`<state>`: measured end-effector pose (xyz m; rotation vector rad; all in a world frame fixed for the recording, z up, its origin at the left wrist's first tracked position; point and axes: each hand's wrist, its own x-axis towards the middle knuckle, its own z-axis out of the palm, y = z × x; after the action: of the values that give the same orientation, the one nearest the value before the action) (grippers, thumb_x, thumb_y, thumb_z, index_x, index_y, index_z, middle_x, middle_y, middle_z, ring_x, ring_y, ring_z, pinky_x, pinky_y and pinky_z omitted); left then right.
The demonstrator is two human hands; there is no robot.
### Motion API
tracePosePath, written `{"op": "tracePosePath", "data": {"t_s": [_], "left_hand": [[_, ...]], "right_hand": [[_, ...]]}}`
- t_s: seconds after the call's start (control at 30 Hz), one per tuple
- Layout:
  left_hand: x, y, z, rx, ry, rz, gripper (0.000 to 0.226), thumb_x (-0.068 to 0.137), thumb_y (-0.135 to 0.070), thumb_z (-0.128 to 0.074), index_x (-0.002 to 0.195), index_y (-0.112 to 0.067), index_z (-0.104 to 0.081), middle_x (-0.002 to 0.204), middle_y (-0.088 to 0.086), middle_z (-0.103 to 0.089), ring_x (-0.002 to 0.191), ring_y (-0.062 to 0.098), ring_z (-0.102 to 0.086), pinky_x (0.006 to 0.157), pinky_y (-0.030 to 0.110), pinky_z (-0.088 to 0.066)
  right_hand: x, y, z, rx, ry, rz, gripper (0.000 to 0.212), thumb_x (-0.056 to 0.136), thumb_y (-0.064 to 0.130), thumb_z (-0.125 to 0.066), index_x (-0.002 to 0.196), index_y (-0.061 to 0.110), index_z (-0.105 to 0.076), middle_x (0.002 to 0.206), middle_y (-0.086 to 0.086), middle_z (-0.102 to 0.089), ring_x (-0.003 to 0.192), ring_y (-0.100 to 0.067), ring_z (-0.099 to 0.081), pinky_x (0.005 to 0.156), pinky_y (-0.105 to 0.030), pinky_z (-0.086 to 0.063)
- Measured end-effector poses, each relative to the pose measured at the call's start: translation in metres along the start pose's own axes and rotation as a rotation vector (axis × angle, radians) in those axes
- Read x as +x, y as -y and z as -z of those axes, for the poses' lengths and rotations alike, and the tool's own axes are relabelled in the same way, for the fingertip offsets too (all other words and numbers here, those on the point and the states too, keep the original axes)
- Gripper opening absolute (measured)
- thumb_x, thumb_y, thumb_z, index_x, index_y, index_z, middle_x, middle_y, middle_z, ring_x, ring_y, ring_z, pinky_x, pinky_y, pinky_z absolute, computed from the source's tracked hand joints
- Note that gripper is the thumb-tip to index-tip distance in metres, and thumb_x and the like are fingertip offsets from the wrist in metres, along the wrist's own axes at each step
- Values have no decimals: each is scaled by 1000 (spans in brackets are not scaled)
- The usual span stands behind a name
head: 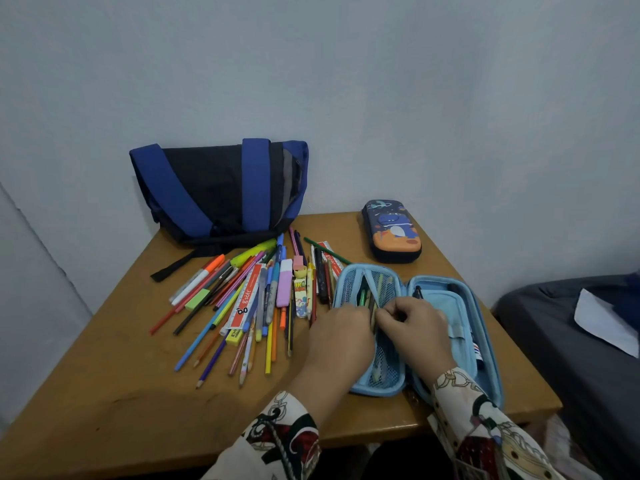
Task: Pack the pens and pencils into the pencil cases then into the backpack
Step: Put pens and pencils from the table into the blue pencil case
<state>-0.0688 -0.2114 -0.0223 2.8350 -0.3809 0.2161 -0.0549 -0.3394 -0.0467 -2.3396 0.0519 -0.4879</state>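
Note:
A light blue pencil case [485,341] lies spread open on the right of the wooden table [104,393]. Its left half has a mesh pocket [384,289] with a few pens inside. My left hand [341,337] and my right hand [415,327] meet over the mesh pocket, both pinching pencils that stick into it. A pile of pens, pencils, markers, erasers and a ruler [249,303] lies left of the case. A second case [393,230], dark with a dinosaur picture, sits zipped at the back right. The blue and black backpack [218,192] leans on the wall behind the pile.
The table stands in a corner, with walls at the back and left. A dark grey bed [571,327] with a white sheet of paper [602,320] lies to the right of the table. The backpack's black strap [173,268] trails onto the tabletop.

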Motion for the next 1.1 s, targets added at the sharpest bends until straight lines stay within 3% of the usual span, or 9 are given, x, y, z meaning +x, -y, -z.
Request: {"op": "tracePosePath", "data": {"t_s": [0.13,0.23,0.4,0.5,0.57,0.67,0.77,0.87,1.1], "left_hand": [[-2,9,-3,23,-46,49,28,98,-19,-42,125,-21,-49,111,6,-46,90,25,-53,67,35,-45],[-4,7,-6,103,35,1,41,101,-24,-40,141,-30,-38,120,9,-35,102,28,-46,69,32,-36],[0,10,-8,49,30,14,36,102,-27,-36,136,-34,-47,117,7,-39,101,26,-47,74,32,-40],[6,18,-1,-293,-154,96,40,102,-26,-37,140,-36,-45,113,0,-52,85,17,-56,70,34,-52],[17,29,2,-353,-274,180,37,101,-21,-40,135,-28,-53,115,0,-59,90,16,-59,73,34,-53],[34,43,2,-228,-251,242,29,100,-23,-44,120,-22,-64,113,4,-62,102,22,-54,81,37,-49],[43,45,0,-73,-136,196,32,100,-32,-42,124,-25,-62,119,7,-54,113,28,-43,88,39,-41],[47,45,-4,44,-103,157,37,101,-27,-36,132,-27,-55,125,10,-47,118,30,-39,95,38,-37],[49,45,-10,135,-104,205,30,100,-11,-33,116,-8,-58,125,12,-48,118,29,-40,95,36,-36]], "right_hand": [[-1,-1,0,-10,0,6,27,78,26,-64,56,15,-55,58,4,-59,64,-9,-56,82,-39,-42],[-1,-1,0,-10,6,9,28,79,28,-65,56,15,-55,58,4,-60,66,-10,-56,82,-39,-41],[-2,0,1,-6,8,3,29,78,26,-65,54,18,-53,58,5,-58,67,-11,-55,81,-39,-42],[-1,1,1,36,16,-28,33,78,21,-65,52,20,-45,56,4,-50,63,-14,-52,78,-39,-41],[-1,1,1,73,16,-53,33,79,21,-63,54,17,-43,56,4,-47,63,-18,-51,77,-39,-40],[-2,0,1,150,-13,-77,32,72,33,-56,55,9,-42,56,1,-43,61,-23,-49,66,-38,-41],[-1,-1,0,193,-27,-81,31,67,36,-51,56,9,-40,56,-1,-40,58,-20,-44,58,-35,-37],[0,-2,0,196,-19,-67,28,68,35,-51,55,13,-39,55,0,-40,57,-17,-43,57,-34,-36],[1,-6,-2,142,-10,-39,30,68,39,-50,53,14,-43,56,2,-45,63,-22,-51,66,-41,-43]]}}
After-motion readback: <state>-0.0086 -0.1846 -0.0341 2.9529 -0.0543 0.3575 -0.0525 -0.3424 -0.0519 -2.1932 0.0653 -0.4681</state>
